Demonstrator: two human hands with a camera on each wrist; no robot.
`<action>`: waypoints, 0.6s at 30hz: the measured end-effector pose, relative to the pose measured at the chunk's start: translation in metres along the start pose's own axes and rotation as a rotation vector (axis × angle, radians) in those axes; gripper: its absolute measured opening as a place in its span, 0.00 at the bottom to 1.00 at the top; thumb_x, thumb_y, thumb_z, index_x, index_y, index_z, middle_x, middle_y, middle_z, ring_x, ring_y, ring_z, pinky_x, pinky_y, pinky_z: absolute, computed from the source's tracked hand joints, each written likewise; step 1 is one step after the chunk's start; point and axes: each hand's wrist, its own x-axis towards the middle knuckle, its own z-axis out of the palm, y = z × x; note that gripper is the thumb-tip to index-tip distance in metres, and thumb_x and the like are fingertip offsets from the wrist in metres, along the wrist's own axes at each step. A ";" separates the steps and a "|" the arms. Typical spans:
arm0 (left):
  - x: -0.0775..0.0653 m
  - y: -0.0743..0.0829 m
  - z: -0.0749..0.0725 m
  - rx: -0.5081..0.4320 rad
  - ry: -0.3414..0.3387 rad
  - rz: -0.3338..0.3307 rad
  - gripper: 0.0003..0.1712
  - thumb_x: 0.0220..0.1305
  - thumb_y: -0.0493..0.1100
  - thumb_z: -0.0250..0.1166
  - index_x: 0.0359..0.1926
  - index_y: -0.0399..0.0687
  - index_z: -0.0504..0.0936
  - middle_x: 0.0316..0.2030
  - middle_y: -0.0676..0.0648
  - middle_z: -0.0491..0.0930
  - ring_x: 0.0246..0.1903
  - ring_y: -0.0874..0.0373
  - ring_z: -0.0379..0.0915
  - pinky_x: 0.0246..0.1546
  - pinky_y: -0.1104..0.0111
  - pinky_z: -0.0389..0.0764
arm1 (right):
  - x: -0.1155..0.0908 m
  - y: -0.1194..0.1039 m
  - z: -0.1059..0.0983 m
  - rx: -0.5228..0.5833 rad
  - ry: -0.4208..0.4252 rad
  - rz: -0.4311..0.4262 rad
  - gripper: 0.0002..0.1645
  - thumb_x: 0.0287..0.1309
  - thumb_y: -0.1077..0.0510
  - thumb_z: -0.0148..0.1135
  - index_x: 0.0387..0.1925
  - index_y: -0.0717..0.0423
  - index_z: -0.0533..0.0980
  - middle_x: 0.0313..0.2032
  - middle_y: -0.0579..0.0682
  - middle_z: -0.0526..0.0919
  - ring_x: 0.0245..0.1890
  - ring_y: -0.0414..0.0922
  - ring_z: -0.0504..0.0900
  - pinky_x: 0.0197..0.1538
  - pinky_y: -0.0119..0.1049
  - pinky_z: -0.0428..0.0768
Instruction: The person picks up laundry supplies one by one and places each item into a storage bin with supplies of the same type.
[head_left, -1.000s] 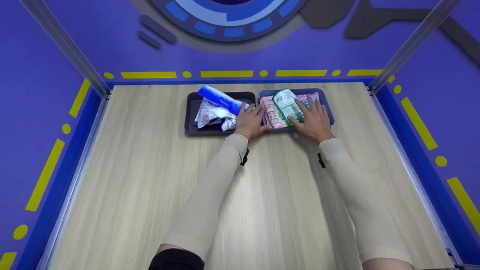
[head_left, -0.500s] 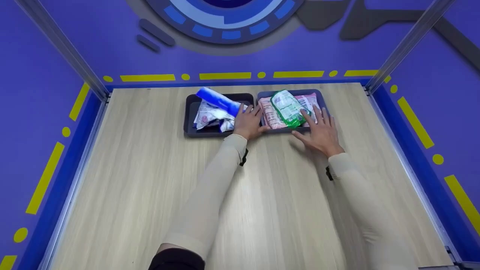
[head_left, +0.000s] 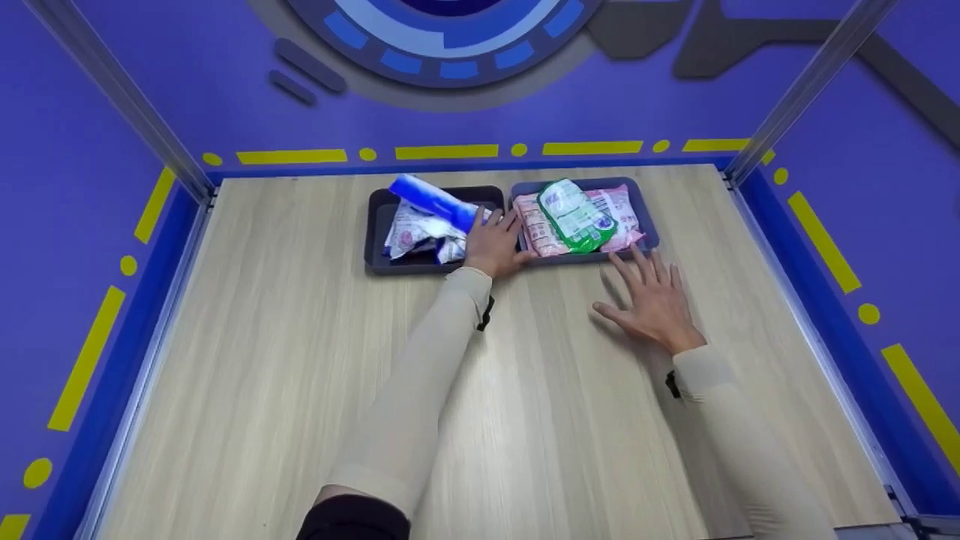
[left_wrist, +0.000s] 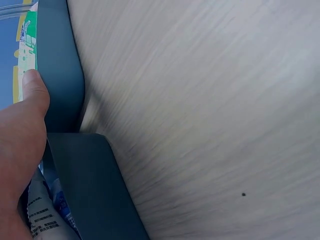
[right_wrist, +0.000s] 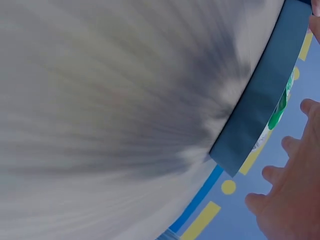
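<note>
My left hand lies over the inner side of the left dark tray, where the two trays meet. Its extended fingers rest at a bright blue packet, which slants across crumpled white-and-blue packets. In the left wrist view the thumb reaches across to the other tray's wall. My right hand, fingers spread and holding nothing, hovers in front of the right grey tray. Inside that tray a green-edged white packet lies on pink packets. What the left palm covers is hidden.
Both trays stand side by side near the back of a wooden table. A purple wall with yellow marks rises behind, and similar panels close off the left and right sides. Metal posts stand at the back corners.
My right hand has drawn off the green-edged packet, moving back and to the right, out of the tray. The left hand stays in place over the left tray.
</note>
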 end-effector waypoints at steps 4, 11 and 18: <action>0.001 -0.005 0.001 0.011 0.002 -0.002 0.51 0.69 0.79 0.43 0.82 0.56 0.54 0.81 0.53 0.51 0.79 0.50 0.47 0.79 0.47 0.39 | -0.004 -0.002 0.005 -0.030 -0.017 -0.019 0.62 0.55 0.17 0.56 0.82 0.40 0.52 0.81 0.58 0.46 0.79 0.68 0.43 0.73 0.74 0.43; -0.002 -0.011 0.000 0.027 -0.002 -0.008 0.51 0.70 0.79 0.40 0.82 0.55 0.53 0.81 0.53 0.50 0.79 0.50 0.45 0.79 0.47 0.38 | -0.004 -0.004 0.009 -0.028 -0.026 -0.066 0.61 0.56 0.20 0.59 0.82 0.45 0.54 0.80 0.62 0.47 0.78 0.67 0.46 0.74 0.71 0.45; -0.013 -0.014 -0.006 -0.029 0.086 0.041 0.51 0.70 0.77 0.47 0.82 0.55 0.52 0.81 0.49 0.50 0.80 0.48 0.43 0.79 0.47 0.34 | -0.009 -0.001 0.008 0.003 -0.030 -0.079 0.60 0.56 0.22 0.61 0.81 0.47 0.56 0.80 0.65 0.48 0.78 0.66 0.48 0.76 0.69 0.45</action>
